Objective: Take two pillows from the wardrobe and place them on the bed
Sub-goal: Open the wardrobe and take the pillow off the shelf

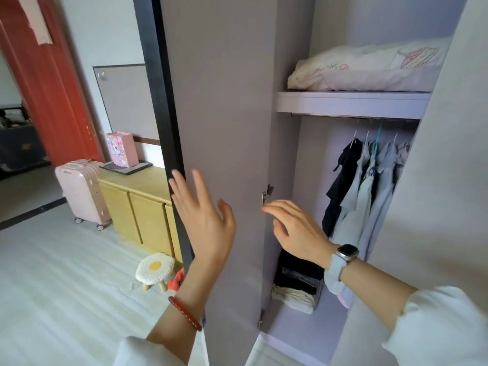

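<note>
Home bedroom: open wardrobe (351,104) with hung shirts (369,186), pillow (367,70) on shelf, folded clothes (295,286); pink suitcase (81,191), yellow cabinet (142,207), egg stool (155,269).

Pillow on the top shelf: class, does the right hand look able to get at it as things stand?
Probably yes. The wardrobe door stands open, nothing blocks the pillow, and the right hand is open and empty, though well below the shelf.

One pillow (369,67), one suitcase (83,191), one stool (155,268), two hands (203,220).
</note>
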Demonstrator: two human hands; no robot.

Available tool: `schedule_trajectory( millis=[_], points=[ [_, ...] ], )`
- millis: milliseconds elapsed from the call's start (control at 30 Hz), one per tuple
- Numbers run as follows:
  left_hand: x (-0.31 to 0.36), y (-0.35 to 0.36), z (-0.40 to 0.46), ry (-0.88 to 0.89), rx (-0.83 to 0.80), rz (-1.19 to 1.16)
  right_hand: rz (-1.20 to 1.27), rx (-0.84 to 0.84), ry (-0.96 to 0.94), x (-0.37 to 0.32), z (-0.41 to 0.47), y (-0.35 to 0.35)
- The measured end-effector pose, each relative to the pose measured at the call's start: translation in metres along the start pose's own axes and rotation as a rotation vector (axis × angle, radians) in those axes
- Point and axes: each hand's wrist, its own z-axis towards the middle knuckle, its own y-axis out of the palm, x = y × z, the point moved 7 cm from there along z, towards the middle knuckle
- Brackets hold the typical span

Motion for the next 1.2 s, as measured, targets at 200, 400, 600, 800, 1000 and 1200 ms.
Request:
schedule_trajectory(
  millis=[200,400,600,800,1000,1200],
  points=[
    [0.037,0.053,-0.015,0.235,-0.005,0.221,-0.156,0.026,0.119,0.076,-0.016,-0.057],
    [0.105,0.157,-0.019,0.302,-0.302,0.056,-0.279,0.044,0.261,0.157,-0.037,-0.125],
    [0.207,0.262,0.012,0.407,-0.478,-0.116,-0.392,0.118,0.35,0.222,-0.056,-0.186],
    [0.29,0.347,0.038,0.269,-0.666,-0.571,-0.505,0.277,0.4,0.269,-0.056,-0.244],
    [0.315,0.376,0.028,0.147,-0.817,-0.896,-0.546,0.278,0.443,0.284,-0.063,-0.248],
    [0.311,0.332,0.013,0.154,-0.844,-1.056,-0.471,0.35,0.528,0.256,-0.096,-0.233]
  ],
)
